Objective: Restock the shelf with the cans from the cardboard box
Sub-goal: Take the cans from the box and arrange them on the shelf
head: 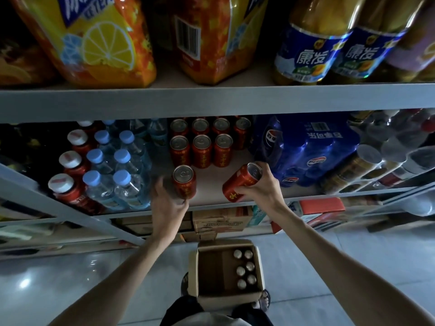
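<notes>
Several red cans (202, 143) stand in rows at the back of the middle shelf (209, 178). My left hand (168, 203) is wrapped around an upright red can (184, 181) at the shelf's front left. My right hand (264, 187) grips a second red can (240, 182), tilted with its top to the upper right, above the shelf's front edge. Below, an open cardboard box (227, 300) on the floor holds several more cans (246, 269) along its right side.
Water bottles (120, 168) and red-labelled bottles (70, 182) fill the shelf to the left. A blue shrink-wrapped soda pack (306, 147) sits to the right. Large tea bottles (94, 43) stand on the shelf above. Cardboard cartons (219, 221) lie under the shelf.
</notes>
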`<state>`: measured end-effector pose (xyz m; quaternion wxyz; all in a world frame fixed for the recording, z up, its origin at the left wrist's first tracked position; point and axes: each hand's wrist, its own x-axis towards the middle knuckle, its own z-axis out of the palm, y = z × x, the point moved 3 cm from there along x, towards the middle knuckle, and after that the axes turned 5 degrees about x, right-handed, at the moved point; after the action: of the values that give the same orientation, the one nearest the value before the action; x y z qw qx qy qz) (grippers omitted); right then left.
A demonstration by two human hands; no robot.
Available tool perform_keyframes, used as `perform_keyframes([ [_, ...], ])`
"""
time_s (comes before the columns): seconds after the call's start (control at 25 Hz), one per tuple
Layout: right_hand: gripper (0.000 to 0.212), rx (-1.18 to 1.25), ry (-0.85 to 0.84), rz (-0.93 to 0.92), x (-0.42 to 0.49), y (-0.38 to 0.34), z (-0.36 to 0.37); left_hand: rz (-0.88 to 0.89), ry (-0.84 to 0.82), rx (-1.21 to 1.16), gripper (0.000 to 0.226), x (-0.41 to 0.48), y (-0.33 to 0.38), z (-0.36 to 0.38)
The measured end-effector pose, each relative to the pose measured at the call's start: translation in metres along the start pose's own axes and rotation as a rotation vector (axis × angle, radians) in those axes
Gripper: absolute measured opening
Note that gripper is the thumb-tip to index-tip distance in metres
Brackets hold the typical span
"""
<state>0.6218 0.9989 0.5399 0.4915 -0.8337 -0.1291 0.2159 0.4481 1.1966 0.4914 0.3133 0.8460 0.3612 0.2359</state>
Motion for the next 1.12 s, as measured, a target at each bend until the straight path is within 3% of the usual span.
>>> perform_keyframes([
  [0.08, 0.081, -0.001, -0.008, 0.015, 0.004, -0.001, 0.001, 0.327, 0.030, 0.242, 0.067, -0.023, 0.011, -0.002],
  [0.16, 0.082, -0.007, -0.024, 0.027, 0.008, -0.002, 0.000, 0.550, -0.129, 0.263, 0.058, -0.027, 0.034, 0.010],
  [0.32, 0.081, -0.051, -0.062, -0.006, 0.013, -0.011, -0.007, 0.301, -0.548, 0.031, 0.078, -0.005, 0.082, 0.050],
  [0.4, 0.078, -0.109, -0.131, -0.023, 0.015, -0.012, -0.014, 0.182, -0.646, -0.152, 0.070, 0.002, 0.087, 0.066],
  [0.52, 0.074, -0.232, -0.182, -0.053, 0.015, -0.015, -0.018, 0.112, -0.697, -0.269, 0.057, 0.010, 0.085, 0.078],
  [0.72, 0.069, -0.525, -0.040, -0.169, 0.010, -0.027, -0.004, 0.074, -0.607, -0.320, 0.067, 0.008, 0.079, 0.090],
  [0.88, 0.063, -0.700, 0.040, -0.255, 0.018, -0.039, 0.009, 0.087, -0.556, -0.086, 0.067, 0.017, 0.078, 0.091],
  [1.0, 0.056, -0.879, 0.044, -0.287, 0.032, -0.043, 0.023, 0.132, -0.739, 0.299, 0.087, 0.022, 0.069, 0.094],
  [1.12, 0.048, -0.948, 0.067, -0.238, 0.049, -0.040, 0.031, 0.209, -0.870, 0.578, 0.090, 0.024, 0.069, 0.094],
])
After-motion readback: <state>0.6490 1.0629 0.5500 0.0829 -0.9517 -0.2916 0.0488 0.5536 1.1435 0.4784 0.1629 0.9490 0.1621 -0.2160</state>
